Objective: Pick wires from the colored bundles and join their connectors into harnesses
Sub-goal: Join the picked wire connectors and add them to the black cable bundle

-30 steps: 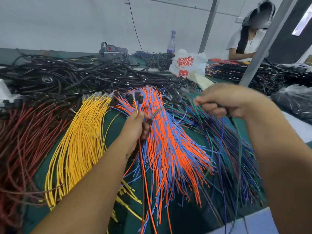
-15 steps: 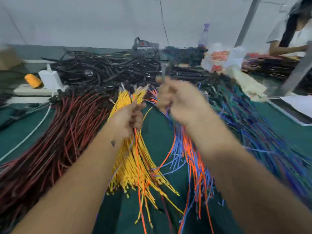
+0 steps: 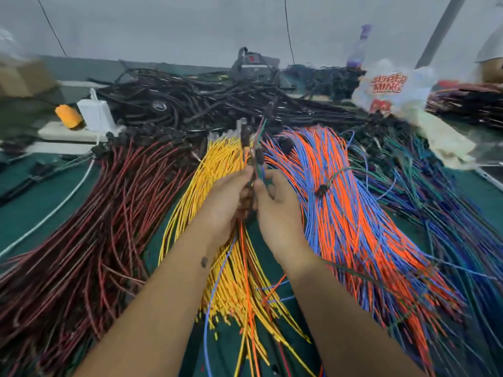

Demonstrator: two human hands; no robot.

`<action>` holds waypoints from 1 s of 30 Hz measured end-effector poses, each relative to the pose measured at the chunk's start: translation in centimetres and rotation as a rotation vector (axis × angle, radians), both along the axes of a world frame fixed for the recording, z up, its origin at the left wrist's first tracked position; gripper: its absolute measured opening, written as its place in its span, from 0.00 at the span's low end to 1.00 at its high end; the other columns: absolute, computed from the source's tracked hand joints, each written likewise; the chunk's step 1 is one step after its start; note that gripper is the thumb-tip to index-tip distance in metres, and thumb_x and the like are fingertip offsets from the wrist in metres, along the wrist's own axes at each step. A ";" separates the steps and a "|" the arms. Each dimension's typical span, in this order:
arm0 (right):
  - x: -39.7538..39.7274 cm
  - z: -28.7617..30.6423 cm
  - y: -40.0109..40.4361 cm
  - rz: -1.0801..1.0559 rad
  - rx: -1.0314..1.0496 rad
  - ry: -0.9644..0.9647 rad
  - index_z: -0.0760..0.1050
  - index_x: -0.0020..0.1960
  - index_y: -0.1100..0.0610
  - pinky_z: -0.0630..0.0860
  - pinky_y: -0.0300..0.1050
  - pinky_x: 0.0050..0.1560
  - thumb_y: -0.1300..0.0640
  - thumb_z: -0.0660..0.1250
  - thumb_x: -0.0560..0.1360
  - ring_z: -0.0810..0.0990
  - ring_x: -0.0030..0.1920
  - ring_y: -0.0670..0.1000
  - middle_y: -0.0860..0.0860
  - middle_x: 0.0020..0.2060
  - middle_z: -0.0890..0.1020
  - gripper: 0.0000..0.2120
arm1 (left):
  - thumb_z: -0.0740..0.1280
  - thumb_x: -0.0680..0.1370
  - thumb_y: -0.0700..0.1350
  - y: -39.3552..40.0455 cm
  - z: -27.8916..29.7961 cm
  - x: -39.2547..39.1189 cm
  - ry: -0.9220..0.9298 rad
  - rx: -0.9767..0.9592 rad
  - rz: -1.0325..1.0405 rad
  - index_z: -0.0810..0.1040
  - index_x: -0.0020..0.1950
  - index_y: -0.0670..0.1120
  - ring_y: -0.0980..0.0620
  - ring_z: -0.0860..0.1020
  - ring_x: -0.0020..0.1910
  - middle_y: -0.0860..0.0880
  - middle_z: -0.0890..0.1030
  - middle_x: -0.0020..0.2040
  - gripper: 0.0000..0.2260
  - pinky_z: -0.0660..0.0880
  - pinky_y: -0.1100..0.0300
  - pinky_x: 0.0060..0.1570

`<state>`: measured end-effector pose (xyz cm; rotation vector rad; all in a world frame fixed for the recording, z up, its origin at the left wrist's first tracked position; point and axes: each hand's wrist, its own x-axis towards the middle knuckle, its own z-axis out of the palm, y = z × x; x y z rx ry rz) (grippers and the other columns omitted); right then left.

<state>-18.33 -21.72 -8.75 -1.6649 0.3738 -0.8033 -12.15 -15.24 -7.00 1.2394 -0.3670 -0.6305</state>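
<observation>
My left hand (image 3: 227,201) and my right hand (image 3: 276,205) meet over the yellow wire bundle (image 3: 217,170), fingertips together. Both pinch a small cluster of picked wires (image 3: 249,148) with dark connectors sticking up above the fingers; orange and blue strands hang down below the hands. Fanned on the green table (image 3: 32,202) lie a dark red bundle (image 3: 109,213) at left, an orange-and-blue bundle (image 3: 351,210) to the right, and a green-and-blue bundle (image 3: 446,210) at far right.
A pile of black cables (image 3: 190,104) fills the back of the table. A white box (image 3: 94,112) and an orange spool (image 3: 68,115) sit at back left. A printed plastic bag (image 3: 392,85) and a bottle (image 3: 359,50) stand at back right.
My right hand came in from the right bundles and now touches my left hand over the yellow wires. The view swung left, and the person at the back right is out of view.
</observation>
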 end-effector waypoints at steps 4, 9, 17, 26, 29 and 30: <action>-0.3 0.3 0.1 -0.099 -0.040 -0.049 0.70 0.52 0.53 0.74 0.47 0.42 0.58 0.60 0.81 0.78 0.39 0.47 0.46 0.38 0.81 0.02 | 0.57 0.82 0.50 -0.2 0.1 -0.4 -0.002 0.035 -0.031 0.78 0.52 0.48 0.61 0.62 0.18 0.57 0.65 0.21 0.12 0.57 0.70 0.18; -0.4 0.7 0.0 -0.106 0.050 -0.100 0.68 0.51 0.52 0.74 0.37 0.35 0.61 0.58 0.81 0.78 0.33 0.40 0.41 0.36 0.81 0.04 | 0.55 0.82 0.55 0.1 -0.1 -0.5 0.081 -0.031 -0.139 0.80 0.50 0.49 0.58 0.56 0.22 0.55 0.61 0.25 0.16 0.53 0.66 0.23; -0.4 0.5 -0.2 -0.149 -0.039 -0.099 0.67 0.47 0.48 0.71 0.45 0.36 0.60 0.59 0.81 0.74 0.31 0.41 0.43 0.32 0.77 0.08 | 0.56 0.83 0.49 0.1 -0.1 -1.1 -0.007 -0.014 -0.131 0.82 0.47 0.57 0.59 0.60 0.21 0.57 0.65 0.24 0.15 0.57 0.68 0.21; -1.3 1.0 -0.5 -0.277 -0.529 0.128 0.76 0.56 0.51 0.75 0.56 0.45 0.56 0.60 0.80 0.79 0.48 0.58 0.53 0.47 0.80 0.08 | 0.60 0.81 0.50 -0.3 0.1 -1.5 -0.063 0.059 -0.091 0.79 0.28 0.54 0.59 0.67 0.19 0.56 0.71 0.22 0.22 0.60 0.69 0.20; -1.6 1.2 -0.4 -0.248 -0.665 0.202 0.73 0.67 0.44 0.74 0.52 0.45 0.52 0.58 0.81 0.78 0.49 0.56 0.52 0.48 0.78 0.16 | 0.62 0.81 0.50 -0.1 0.1 -1.1 0.025 0.011 0.010 0.75 0.33 0.50 0.57 0.63 0.20 0.53 0.67 0.25 0.16 0.57 0.68 0.21; -1.7 1.2 -0.3 -0.209 -0.716 0.235 0.69 0.70 0.41 0.74 0.51 0.45 0.51 0.58 0.81 0.78 0.48 0.56 0.52 0.47 0.77 0.18 | 0.62 0.81 0.50 -0.1 0.1 -0.9 0.052 -0.012 0.058 0.73 0.36 0.49 0.58 0.63 0.20 0.53 0.67 0.25 0.13 0.57 0.69 0.20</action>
